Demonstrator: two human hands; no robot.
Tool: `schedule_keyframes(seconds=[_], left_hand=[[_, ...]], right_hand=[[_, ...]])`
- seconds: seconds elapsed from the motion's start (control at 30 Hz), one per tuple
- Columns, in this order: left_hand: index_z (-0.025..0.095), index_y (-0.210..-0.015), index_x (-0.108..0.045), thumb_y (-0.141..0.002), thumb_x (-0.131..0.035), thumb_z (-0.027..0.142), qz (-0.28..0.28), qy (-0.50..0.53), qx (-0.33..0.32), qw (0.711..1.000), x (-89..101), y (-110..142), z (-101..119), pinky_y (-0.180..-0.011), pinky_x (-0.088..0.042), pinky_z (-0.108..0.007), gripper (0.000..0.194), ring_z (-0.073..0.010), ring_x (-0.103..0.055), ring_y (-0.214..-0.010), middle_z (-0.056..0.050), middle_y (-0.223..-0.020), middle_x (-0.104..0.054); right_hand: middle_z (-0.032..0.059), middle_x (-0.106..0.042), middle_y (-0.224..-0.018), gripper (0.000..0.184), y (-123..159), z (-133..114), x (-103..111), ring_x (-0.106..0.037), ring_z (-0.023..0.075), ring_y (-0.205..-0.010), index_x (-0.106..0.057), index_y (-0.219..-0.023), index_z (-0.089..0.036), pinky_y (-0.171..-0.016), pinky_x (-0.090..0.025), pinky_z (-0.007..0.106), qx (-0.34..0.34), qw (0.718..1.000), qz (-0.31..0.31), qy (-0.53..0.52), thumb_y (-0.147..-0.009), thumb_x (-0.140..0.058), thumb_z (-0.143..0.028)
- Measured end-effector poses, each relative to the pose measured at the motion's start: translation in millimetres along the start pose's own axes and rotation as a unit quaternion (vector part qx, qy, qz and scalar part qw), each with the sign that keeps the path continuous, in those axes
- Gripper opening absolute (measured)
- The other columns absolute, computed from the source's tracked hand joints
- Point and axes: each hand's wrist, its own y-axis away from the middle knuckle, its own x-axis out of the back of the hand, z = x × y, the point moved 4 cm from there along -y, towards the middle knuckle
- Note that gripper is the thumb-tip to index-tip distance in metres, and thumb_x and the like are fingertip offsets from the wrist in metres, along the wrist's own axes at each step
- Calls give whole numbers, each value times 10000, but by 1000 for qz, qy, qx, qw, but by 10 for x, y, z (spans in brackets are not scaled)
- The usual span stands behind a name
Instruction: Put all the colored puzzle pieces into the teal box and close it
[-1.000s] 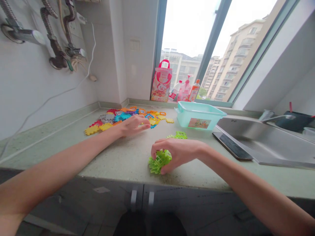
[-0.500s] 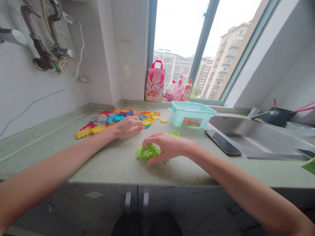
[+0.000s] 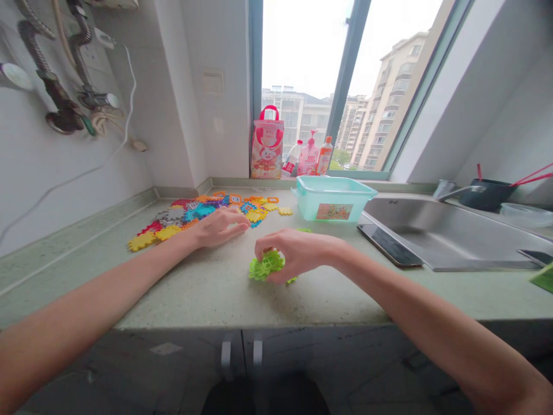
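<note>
My right hand (image 3: pixel 294 253) is closed round a cluster of lime-green plastic building pieces (image 3: pixel 264 265) with toothed edges and lattice middles, near the front of the counter. Its thumb and fingers grip the cluster from the right side. Another bit of green (image 3: pixel 292 280) shows under that hand, and one more green piece (image 3: pixel 304 230) lies behind it, partly covered. My left hand (image 3: pixel 222 227) rests on the counter, fingers loosely stretched out, holding nothing that I can see. Beside and behind it spreads a pile of many-coloured toothed pieces (image 3: pixel 203 212).
A turquoise plastic bin (image 3: pixel 305 203) stands behind my right hand. A phone (image 3: pixel 389 246) lies by the steel sink (image 3: pixel 432 230). Along the window are a pink bag (image 3: pixel 266 150), a clear bottle (image 3: pixel 292 158), a pink pump bottle (image 3: pixel 309 155) and an orange-capped bottle (image 3: pixel 324 157).
My right hand has drawn its fingers tighter round the green pieces and tilted them up a little, shifting slightly right. My left hand stays in place. The view has shifted slightly.
</note>
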Motion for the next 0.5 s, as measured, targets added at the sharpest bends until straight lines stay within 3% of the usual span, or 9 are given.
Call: schedule_keyframes(seconds=[0.2,0.5], left_hand=[[204,-1137,-797,-1135,-430,561,-8,3,-1,1000,2,2,19,-1037,-477,-407,511,-277,-697,-1100,-107,-1154,-782],[210,-1140,-807,-1121,-472,553,-7,27,-2,1000,19,-11,70,-1024,-509,-390,480,-279,-699,-1136,-111,-1159,-786]], right_hand=[[45,-763,-1058,402,49,67,56,-655,192,-892,-701,-1090,-214,-733,-434,266,-80,995,-61,17,-781,-903,-374],[35,-723,-1080,400,-39,115,-68,-616,188,-884,-676,-1138,-226,-806,-441,296,-48,998,11,24,-788,-867,-251]])
